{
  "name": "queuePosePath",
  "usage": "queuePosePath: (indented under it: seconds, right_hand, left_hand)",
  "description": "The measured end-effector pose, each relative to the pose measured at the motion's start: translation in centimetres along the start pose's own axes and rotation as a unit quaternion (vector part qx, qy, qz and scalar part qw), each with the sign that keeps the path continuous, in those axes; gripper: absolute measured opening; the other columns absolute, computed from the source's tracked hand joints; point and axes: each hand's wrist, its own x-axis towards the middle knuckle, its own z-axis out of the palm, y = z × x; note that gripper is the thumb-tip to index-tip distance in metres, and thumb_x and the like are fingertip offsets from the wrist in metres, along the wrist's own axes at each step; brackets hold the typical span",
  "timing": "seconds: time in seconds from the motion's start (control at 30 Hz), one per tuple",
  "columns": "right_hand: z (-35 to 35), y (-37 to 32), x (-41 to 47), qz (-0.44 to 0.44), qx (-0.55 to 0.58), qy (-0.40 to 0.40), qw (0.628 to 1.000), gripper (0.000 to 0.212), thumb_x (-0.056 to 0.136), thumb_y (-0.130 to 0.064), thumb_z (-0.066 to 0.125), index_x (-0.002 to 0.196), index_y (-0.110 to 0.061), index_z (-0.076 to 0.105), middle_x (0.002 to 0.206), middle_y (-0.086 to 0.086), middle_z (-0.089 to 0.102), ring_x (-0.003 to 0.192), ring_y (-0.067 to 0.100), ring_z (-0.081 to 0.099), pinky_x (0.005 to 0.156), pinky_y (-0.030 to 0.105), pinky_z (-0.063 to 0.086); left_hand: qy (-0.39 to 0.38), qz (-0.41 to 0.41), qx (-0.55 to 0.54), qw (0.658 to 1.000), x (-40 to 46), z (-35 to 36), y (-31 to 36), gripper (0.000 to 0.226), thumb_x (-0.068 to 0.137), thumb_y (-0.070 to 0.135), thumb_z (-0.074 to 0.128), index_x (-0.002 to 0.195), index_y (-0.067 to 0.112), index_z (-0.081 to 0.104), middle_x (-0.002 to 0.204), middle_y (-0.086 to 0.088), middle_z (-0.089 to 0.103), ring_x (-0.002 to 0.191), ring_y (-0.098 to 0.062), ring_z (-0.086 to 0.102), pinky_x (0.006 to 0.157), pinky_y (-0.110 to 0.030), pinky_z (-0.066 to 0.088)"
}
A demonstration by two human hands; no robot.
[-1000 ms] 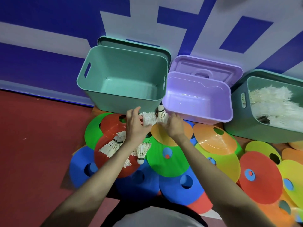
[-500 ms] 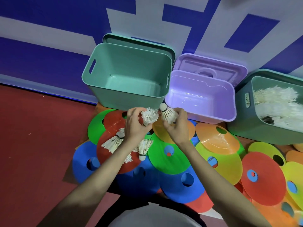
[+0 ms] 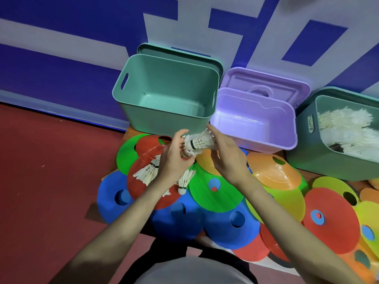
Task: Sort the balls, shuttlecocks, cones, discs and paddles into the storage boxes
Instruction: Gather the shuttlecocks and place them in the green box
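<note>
Both hands meet above the pile of flat cones, in front of the light green box [image 3: 155,121]. My left hand [image 3: 174,158] grips one white shuttlecock, mostly hidden in its fingers. My right hand [image 3: 227,154] holds a second shuttlecock [image 3: 200,141], whose cork end is pushed into the first one's feathers. Two more shuttlecocks lie on a red cone [image 3: 141,189]: one [image 3: 147,172] left of my left wrist, one [image 3: 184,181] just right of it. The dark green box [image 3: 303,144] at the right holds a heap of white shuttlecocks [image 3: 348,130].
A purple box [image 3: 256,142] stands between the two green ones, its lid leaning behind it. Blue, green, orange, yellow and red flat cones overlap on the floor from below my hands to the right edge. Red floor lies to the left; a blue-and-white wall rises behind the boxes.
The two shuttlecocks were apart, one in each hand; now my right hand has turned its shuttlecock sideways and pushed it into the one in my left hand.
</note>
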Motion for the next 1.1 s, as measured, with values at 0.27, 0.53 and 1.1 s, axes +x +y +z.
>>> queuePosePath:
  seconds: [0.27,0.53,1.1]
  right_hand:
    - [-0.3,-1.8,0.3,-0.087,-0.086,-0.003,0.992,0.096,0.046,0.024,0.057,0.138,-0.004,0.046,0.081,0.009,0.06,0.076,0.017,0.028,0.065,0.031,0.021]
    - [-0.4,-2.2,-0.5,-0.016,0.039,-0.133,0.99,0.093,0.076,0.016,0.042,0.151,-0.028,0.01,0.104,0.015,0.056,0.082,0.024,0.041,0.068,0.03,0.028]
    - [3.8,-1.5,-1.6,0.064,0.083,-0.083,0.991,0.053,0.083,-0.005,0.058,0.133,-0.004,0.04,0.119,0.014,0.053,0.113,0.028,0.046,0.096,0.033,0.037]
  left_hand:
    - [0.042,0.006,0.032,0.999,-1.1,-0.5,0.2,0.074,0.065,0.008,0.08,0.131,0.013,0.047,0.109,-0.004,0.07,0.097,-0.023,0.066,0.078,-0.04,0.054]
    - [0.019,-0.002,-0.022,1.0,-1.6,-0.9,1.0,0.073,0.066,0.004,0.081,0.13,0.011,0.047,0.101,0.008,0.063,0.092,-0.009,0.062,0.078,-0.016,0.049]
    - [0.105,-0.072,-0.09,0.988,-2.3,-4.1,-1.0,0.064,0.071,0.0,0.08,0.125,0.01,0.048,0.114,-0.007,0.062,0.103,-0.019,0.063,0.085,-0.028,0.053]
